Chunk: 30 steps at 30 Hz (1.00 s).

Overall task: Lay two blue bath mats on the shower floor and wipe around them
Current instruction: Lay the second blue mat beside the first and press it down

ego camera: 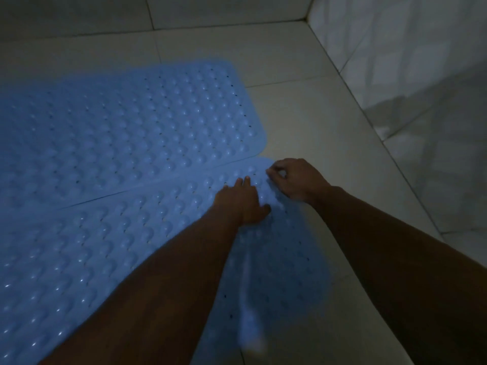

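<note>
Both forearms reach in from six o'clock. The left hand (241, 201) presses flat, fingers straight, on the near blue bath mat (110, 246). At its two o'clock, the right hand (295, 179) has its grip pinched on that mat's far corner. The far blue bath mat (126, 133) lies flat on the tiled shower floor (311, 122), edges touching.

pale tiled floor (303, 122) with dark grout lines, white tiled wall (411, 54) at right

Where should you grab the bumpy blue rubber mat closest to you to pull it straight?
Probably its rounded far corner on the nearer bumpy blue rubber mat, coming from the bare tiled floor side, where the right hand pinches now. That thin edge lies free.
</note>
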Motion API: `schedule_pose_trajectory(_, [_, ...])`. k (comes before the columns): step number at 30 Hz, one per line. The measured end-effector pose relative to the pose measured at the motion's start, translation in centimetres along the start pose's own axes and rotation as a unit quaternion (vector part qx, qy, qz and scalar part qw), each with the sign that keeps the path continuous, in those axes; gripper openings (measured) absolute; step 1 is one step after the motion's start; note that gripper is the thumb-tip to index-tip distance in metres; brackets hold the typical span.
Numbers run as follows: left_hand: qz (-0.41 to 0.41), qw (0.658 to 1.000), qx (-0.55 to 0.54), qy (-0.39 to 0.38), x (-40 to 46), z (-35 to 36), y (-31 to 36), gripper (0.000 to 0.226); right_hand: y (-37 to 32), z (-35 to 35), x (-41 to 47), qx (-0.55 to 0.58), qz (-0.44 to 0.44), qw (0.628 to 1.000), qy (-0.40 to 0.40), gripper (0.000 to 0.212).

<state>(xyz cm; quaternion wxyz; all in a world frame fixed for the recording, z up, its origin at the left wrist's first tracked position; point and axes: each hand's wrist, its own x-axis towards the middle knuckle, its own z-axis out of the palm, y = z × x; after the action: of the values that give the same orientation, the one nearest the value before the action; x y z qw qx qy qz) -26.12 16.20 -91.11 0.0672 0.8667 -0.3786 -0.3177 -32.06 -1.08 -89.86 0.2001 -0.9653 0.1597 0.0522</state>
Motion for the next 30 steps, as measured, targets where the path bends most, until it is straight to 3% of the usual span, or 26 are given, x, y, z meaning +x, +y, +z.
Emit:
schedule_pose_trajectory(2, [-0.002,0.999,-0.006,0.041,-0.2,-2.7,-0.5,0.066,-1.0,0.2,-0.4,-0.022,-0.003,0.999,-0.036,0.047])
schedule_pose_trajectory(5, [-0.012,0.987,0.033,0.157,-1.5,-2.9,-1.6,0.053,-1.7,3.0,-2.2,-0.040,0.006,0.997,-0.066,0.066])
schedule_pose_trajectory(7, [-0.010,0.984,0.032,0.173,-2.7,-1.3,-2.0,0.054,-1.5,5.8,-4.1,-0.090,-0.004,0.993,-0.081,0.078])
schedule_pose_trajectory(11, [-0.006,0.975,0.019,0.221,-3.8,1.7,-3.0,0.050,-1.7,8.9,-6.4,-0.150,-0.015,0.989,-0.011,0.097])
schedule_pose_trajectory(15, [-0.025,0.963,-0.041,0.263,-4.0,4.1,-4.1,0.045,-1.8,9.9,-6.4,-0.160,-0.007,0.986,0.040,0.095])
schedule_pose_trajectory(20, [0.002,0.948,-0.031,0.315,-3.7,4.9,-4.8,0.044,-1.1,10.5,-6.6,-0.116,-0.022,0.990,0.079,0.086])
schedule_pose_trajectory(24, [0.008,0.942,-0.024,0.334,-3.5,4.8,-5.4,0.043,-1.4,10.3,-6.4,-0.138,-0.018,0.989,0.053,0.096])
schedule_pose_trajectory(30, [-0.001,0.939,-0.035,0.342,-5.7,3.5,-6.2,0.050,-1.3,8.6,-6.0,-0.081,0.021,0.996,-0.011,0.109])
